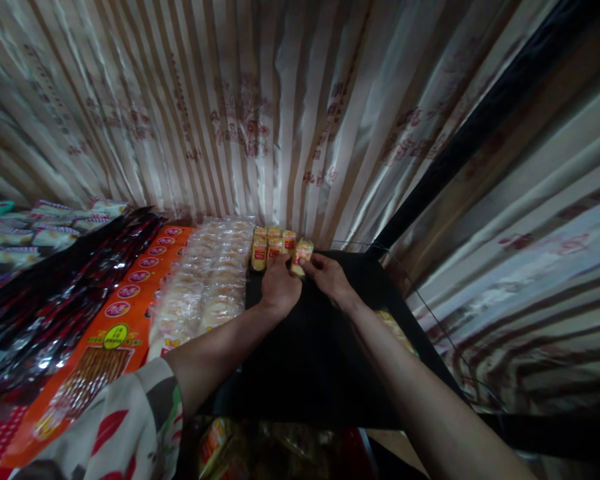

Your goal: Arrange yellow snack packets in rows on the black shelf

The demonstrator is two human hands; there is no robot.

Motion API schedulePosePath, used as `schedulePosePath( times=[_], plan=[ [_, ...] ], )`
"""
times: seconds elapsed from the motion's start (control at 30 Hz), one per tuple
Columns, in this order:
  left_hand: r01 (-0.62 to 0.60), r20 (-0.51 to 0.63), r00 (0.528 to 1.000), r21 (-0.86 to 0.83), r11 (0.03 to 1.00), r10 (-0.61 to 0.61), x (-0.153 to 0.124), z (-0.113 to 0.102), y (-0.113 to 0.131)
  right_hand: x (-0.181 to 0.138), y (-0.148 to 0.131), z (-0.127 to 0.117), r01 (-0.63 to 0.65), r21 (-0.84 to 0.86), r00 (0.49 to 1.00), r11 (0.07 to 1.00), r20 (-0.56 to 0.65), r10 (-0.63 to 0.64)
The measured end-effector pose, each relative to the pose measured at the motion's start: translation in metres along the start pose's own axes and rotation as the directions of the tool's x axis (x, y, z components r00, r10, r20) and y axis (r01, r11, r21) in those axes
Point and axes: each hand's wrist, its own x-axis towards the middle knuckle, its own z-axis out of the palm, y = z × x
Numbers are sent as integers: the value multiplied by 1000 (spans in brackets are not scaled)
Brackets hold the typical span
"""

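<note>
My right hand (331,279) pinches a small yellow snack pack (303,252) with a red-and-white label between thumb and fingertips, and the pack stands upright. Close on its left is my left hand (281,285), closed with the fingers curled in by the packs; what they grip, if anything, is hidden. Behind the left hand, a small group of matching yellow packs (259,251) stands in short rows on the black tabletop (310,360). Part of that group is covered by the left hand.
Clear-wrapped pale snacks (225,253) lie left of the packs, then orange snack packets (145,267), dark shiny packets (80,300) and white packets (55,233). A yellow pack (395,327) lies partly behind my right forearm. More wrapped packs (215,443) are below the front edge. A curtain (280,120) hangs behind.
</note>
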Motion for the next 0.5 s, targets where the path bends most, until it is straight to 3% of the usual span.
schedulePosePath(
  times=[0.27, 0.5],
  plan=[
    [-3, 68, 998, 41, 999, 0, 5, -3, 1, 20, -10, 14, -39, -245, 999, 969, -33, 32],
    [48, 88, 995, -5, 999, -48, 8, -2, -11, 22, -12, 22, -50, -309, 996, 950, -80, 27]
  ],
)
